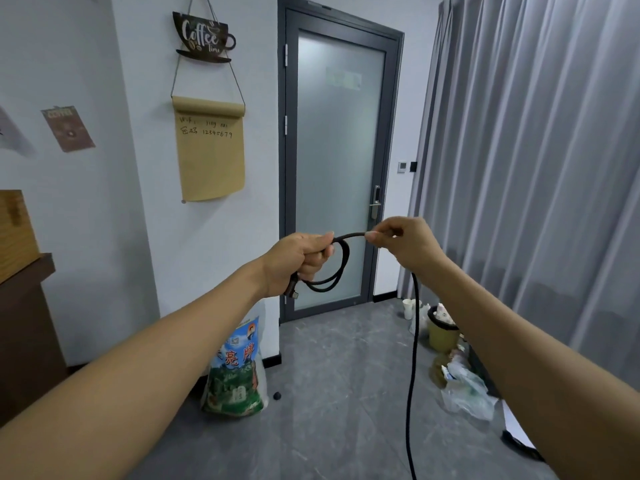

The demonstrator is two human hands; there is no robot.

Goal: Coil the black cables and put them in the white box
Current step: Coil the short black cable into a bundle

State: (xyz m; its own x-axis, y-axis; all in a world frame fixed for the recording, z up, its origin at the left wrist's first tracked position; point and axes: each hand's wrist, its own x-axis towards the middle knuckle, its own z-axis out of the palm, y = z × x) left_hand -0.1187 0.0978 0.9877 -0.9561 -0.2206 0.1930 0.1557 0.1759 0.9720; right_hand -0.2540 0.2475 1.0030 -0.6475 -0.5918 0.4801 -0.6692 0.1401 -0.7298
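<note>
In the head view, a thin, matte black cable [341,268] is held in mid-air before the frosted door [332,168]. Two small loops and a plug end are gripped in the left hand [301,259]; the strand is pinched by the right hand [403,242], its remainder hanging floorward.

A frosted glass door [337,168] in a dark frame stands straight ahead; grey curtains [536,150] hang to its right; a cup-shaped coffee sign [203,36] hangs on the white wall above a brown paper roll [209,150] with handwriting; a printed sack [237,368] leans at the wall's foot; a yellow bin [441,332] stands near the curtains beside a plastic bag [467,393].
</note>
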